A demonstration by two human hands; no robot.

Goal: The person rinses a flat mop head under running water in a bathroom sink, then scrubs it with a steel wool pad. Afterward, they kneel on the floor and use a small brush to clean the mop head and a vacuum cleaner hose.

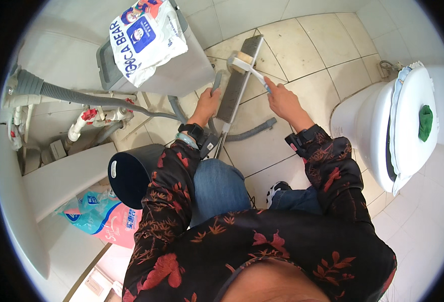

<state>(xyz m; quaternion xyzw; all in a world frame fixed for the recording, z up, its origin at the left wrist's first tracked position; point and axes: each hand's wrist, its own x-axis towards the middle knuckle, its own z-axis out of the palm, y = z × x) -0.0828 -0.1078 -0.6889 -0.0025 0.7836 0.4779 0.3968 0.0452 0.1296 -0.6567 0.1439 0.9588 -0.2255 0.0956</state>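
Observation:
My right hand (285,102) grips the white handle of a scrub brush (260,76). Its tan bristle head lies over the upper part of a flat mop head (234,90), and I cannot tell whether they touch. The grey mop head slants across the floor, and its metal pole (220,142) runs back beside my left knee. In my left hand (206,105) is a grey hose (217,81), its end pointing up from my fist, just left of the mop. Another grey corrugated hose (254,129) rests on the tiles between my arms.
A grey lidded bin (191,70) with a printed plastic bag (150,43) on top stands at the wall. Left are pipes with red valves (89,114), a dark bucket (129,177) and a tissue pack (104,222). At right stands a toilet (376,124) with a green cloth (426,122) on its lid.

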